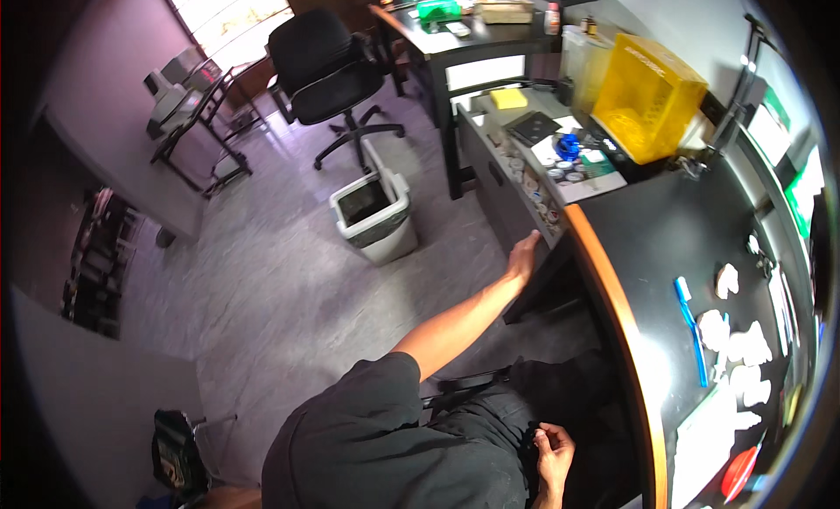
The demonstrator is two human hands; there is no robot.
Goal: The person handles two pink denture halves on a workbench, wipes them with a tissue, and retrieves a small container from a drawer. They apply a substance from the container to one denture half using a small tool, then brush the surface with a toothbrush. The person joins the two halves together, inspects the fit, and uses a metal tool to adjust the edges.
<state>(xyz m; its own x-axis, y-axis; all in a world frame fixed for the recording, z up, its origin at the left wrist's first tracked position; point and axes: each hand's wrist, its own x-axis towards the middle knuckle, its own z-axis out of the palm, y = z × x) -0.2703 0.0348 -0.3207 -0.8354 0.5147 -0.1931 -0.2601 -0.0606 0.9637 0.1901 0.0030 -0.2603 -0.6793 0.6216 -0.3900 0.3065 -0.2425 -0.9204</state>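
Note:
My left arm reaches out to a grey drawer (499, 172) that is pulled out beside the desk. My left hand (522, 257) is at the drawer's near end, its fingers stretched toward the top edge; their far side is partly hidden. Inside the drawer lie several small, pale, rounded pieces (532, 189), too small to name. Low by my lap, my right hand (555, 458) is closed with its fingers curled. Whatever may be in it, I cannot make out.
The black desk (674, 220) with an orange edge holds a blue toothbrush (691, 329) and white dental casts (748, 343). A yellow transparent box (652, 98) stands beyond the drawer. On the floor are a lined waste bin (376, 220) and a black swivel chair (324, 71).

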